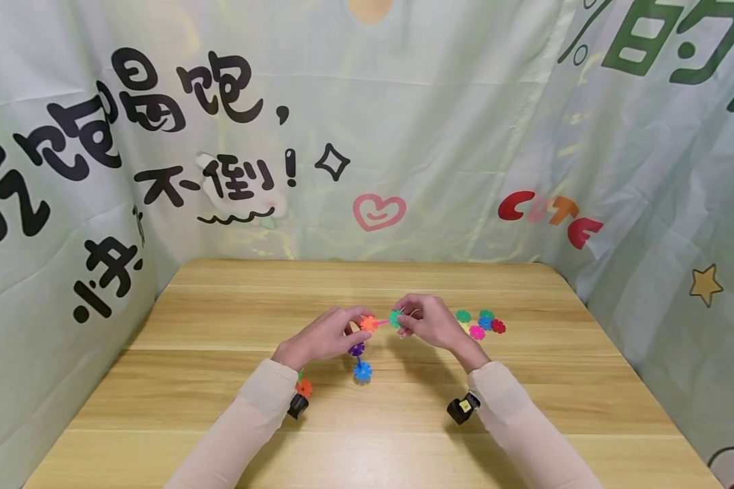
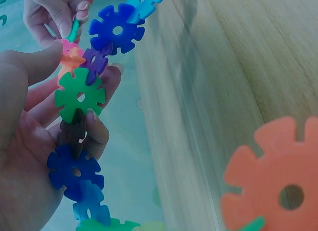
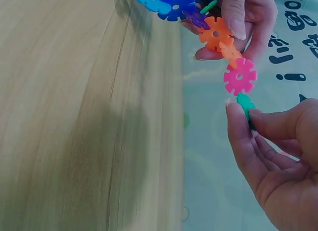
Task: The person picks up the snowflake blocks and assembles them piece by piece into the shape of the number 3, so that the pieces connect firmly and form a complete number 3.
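Observation:
Notched plastic snowflake discs are slotted together into a branching chain, held up over the table. My left hand (image 1: pixel 327 334) grips its middle, by an orange disc (image 1: pixel 369 323) and a green disc (image 2: pixel 73 90). From there one branch leads through a purple disc (image 1: pixel 357 349) to blue ones (image 1: pixel 362 371). Another branch runs along the left palm through a dark blue disc (image 2: pixel 67 179). My right hand (image 1: pixel 433 324) pinches a teal-green disc (image 3: pixel 245 106) between thumb and fingers; its edge meets a pink disc (image 3: pixel 240 86), which joins the orange ones.
Loose discs lie on the wooden table (image 1: pixel 526 435) right of the right hand: green (image 1: pixel 463 316), pink (image 1: pixel 477 333), red (image 1: pixel 498 327) and others. An orange-red disc (image 1: pixel 304 387) shows beside the left wrist. Printed cloth (image 1: pixel 452 149) hangs behind and along both sides.

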`<state>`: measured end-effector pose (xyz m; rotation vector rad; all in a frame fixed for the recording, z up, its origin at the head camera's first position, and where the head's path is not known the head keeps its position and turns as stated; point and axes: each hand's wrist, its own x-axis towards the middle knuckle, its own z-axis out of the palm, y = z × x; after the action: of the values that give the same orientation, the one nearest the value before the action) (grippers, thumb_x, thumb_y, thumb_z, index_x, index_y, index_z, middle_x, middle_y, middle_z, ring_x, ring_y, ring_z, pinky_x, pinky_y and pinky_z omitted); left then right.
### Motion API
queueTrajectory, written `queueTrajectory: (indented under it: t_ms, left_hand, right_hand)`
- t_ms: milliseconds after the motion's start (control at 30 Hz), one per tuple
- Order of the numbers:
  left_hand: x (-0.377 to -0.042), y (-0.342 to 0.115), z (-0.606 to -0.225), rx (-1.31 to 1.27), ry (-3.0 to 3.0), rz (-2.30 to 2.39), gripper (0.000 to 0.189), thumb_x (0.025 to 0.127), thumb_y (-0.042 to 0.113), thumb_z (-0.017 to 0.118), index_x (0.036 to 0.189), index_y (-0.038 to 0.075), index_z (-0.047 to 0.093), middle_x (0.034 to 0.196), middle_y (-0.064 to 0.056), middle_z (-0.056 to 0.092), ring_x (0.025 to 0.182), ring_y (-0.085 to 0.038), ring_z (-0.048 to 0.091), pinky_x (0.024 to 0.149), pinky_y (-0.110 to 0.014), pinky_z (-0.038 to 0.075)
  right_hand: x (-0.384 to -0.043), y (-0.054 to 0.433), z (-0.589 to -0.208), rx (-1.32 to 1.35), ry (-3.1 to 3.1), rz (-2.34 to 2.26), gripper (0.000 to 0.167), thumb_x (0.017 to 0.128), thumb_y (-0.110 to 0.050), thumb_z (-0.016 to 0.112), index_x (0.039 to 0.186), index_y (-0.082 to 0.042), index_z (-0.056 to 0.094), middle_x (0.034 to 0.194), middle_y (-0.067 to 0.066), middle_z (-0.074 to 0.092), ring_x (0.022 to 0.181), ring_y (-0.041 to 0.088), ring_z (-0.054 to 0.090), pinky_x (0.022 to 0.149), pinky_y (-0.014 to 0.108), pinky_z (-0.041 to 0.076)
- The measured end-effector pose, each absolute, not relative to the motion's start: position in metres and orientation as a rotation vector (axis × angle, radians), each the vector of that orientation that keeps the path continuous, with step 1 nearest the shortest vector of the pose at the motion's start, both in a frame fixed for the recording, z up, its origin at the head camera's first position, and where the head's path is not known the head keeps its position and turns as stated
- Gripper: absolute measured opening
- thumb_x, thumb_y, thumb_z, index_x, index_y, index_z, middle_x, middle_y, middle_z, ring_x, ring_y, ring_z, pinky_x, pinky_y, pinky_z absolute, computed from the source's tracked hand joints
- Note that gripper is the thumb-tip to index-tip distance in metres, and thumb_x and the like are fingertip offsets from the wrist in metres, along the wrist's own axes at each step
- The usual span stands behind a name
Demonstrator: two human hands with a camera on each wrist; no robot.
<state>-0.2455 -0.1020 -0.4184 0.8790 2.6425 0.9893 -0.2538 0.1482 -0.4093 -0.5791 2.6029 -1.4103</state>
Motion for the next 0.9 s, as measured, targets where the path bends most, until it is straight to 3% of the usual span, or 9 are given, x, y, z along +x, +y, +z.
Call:
queueTrajectory:
  t_ms: [567, 733, 900]
  left_hand:
    - [-0.2467, -0.1012, -0.42, 0.904, 2.643, 0.976, 0.044, 0.105, 0.03, 0.061, 0.145, 0.011, 0.057, 0.124, -0.006, 0.072, 0.092, -0.01, 0.069, 0.082, -0.029, 0.059]
    - [-0.2477, -0.1003, -0.42, 0.892, 2.636, 0.983, 0.045, 0.105, 0.029, 0.061, 0.145, 0.009, 0.057, 0.117, -0.001, 0.073, 0.083, -0.008, 0.067, 0.071, -0.025, 0.056]
    - [-0.2488, -0.0992, -0.4168, 0.899, 2.665, 0.935, 0.044, 0.105, 0.027, 0.061, 0.145, 0.009, 0.057, 0.098, 0.003, 0.072, 0.069, -0.009, 0.058, 0.058, -0.023, 0.047]
  right_hand:
    - [-0.2518, 0.1449, -0.412, -0.616, 2.616, -1.415, 0.015, 0.1, 0.004, 0.061, 0.113, 0.003, 0.069, 0.091, 0.016, 0.07, 0.07, 0.017, 0.071, 0.074, 0.052, 0.063]
    - [-0.2514, 0.1427, -0.4128, -0.605, 2.626, -1.445, 0.013, 0.098, 0.006, 0.062, 0.11, 0.004, 0.069, 0.089, 0.016, 0.07, 0.069, 0.016, 0.071, 0.072, 0.05, 0.064]
    - [-0.2526, 0.1404, -0.4132, -0.61, 2.653, -1.483, 0.012, 0.096, 0.009, 0.064, 0.105, 0.006, 0.071, 0.085, 0.017, 0.071, 0.066, 0.016, 0.071, 0.069, 0.05, 0.064]
